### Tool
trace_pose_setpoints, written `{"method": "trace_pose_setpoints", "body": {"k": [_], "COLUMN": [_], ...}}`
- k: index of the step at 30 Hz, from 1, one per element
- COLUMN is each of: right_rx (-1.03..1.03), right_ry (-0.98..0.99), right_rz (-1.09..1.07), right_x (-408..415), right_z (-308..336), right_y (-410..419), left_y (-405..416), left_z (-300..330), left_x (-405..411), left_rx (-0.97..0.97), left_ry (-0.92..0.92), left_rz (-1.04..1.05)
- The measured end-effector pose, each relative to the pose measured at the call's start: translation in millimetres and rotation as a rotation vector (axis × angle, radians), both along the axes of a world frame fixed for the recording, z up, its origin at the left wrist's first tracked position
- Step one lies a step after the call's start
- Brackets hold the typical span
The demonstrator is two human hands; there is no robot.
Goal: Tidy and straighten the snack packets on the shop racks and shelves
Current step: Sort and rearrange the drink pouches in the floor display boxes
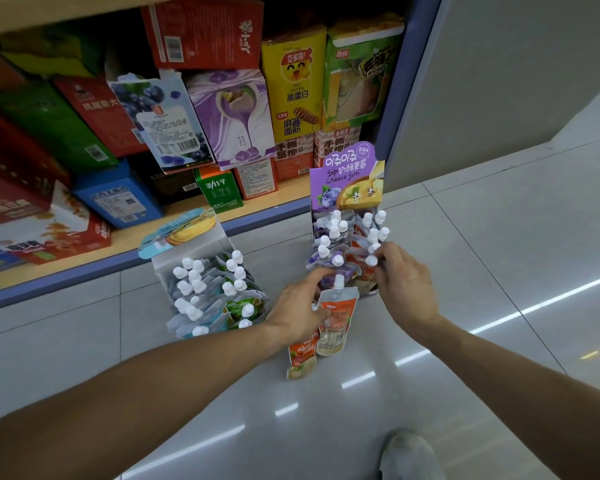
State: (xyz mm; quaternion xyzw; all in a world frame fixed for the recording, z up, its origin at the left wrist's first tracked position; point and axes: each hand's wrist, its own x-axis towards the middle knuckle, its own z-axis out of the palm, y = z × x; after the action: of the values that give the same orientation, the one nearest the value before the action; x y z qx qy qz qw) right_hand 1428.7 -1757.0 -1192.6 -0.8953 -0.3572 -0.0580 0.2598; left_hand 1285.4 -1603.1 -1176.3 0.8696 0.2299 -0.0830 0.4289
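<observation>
Two open display boxes of white-capped spout pouches stand on the floor tiles. The purple cheese-jam box [347, 181] on the right holds purple and orange pouches [343, 237]. The white-and-blue box [181, 237] on the left holds blue and green pouches [212, 292]. My left hand [300, 306] grips two orange spout pouches [335, 320] in front of the purple box. My right hand [404, 282] pinches the caps of the front pouches in that box.
The bottom shelf [125, 237] behind the boxes is stacked with snack cartons in red, green, blue, purple and yellow [291, 95]. A grey wall panel [499, 81] rises on the right. My shoe [409, 455] shows at the lower edge.
</observation>
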Motion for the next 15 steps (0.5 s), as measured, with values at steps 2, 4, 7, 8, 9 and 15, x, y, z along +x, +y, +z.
{"method": "trace_pose_setpoints", "body": {"k": [2,4,7,8,9,15], "right_rx": [-0.056,-0.078,-0.006,0.063,0.096,-0.09], "right_ry": [-0.004,0.04,-0.043,-0.093,-0.101,0.444], "right_rz": [0.028,-0.015,-0.129,-0.115,-0.058,0.231], "right_x": [-3,-1,-5,-12,-18,-21], "right_z": [-7,-6,7,12,14,4], "right_y": [-3,-5,-15,-20,-24,-23], "left_y": [-1,-2,-3,-3,-2,-4], "left_z": [-2,-3,-6,-6,-7,-9], "left_x": [2,5,7,7,8,11], "left_rx": [-0.032,-0.057,-0.084,-0.095,-0.116,-0.217], "left_ry": [0.007,0.012,0.009,0.004,-0.007,-0.124], "left_rz": [0.022,0.044,0.063,0.067,0.07,0.049]}}
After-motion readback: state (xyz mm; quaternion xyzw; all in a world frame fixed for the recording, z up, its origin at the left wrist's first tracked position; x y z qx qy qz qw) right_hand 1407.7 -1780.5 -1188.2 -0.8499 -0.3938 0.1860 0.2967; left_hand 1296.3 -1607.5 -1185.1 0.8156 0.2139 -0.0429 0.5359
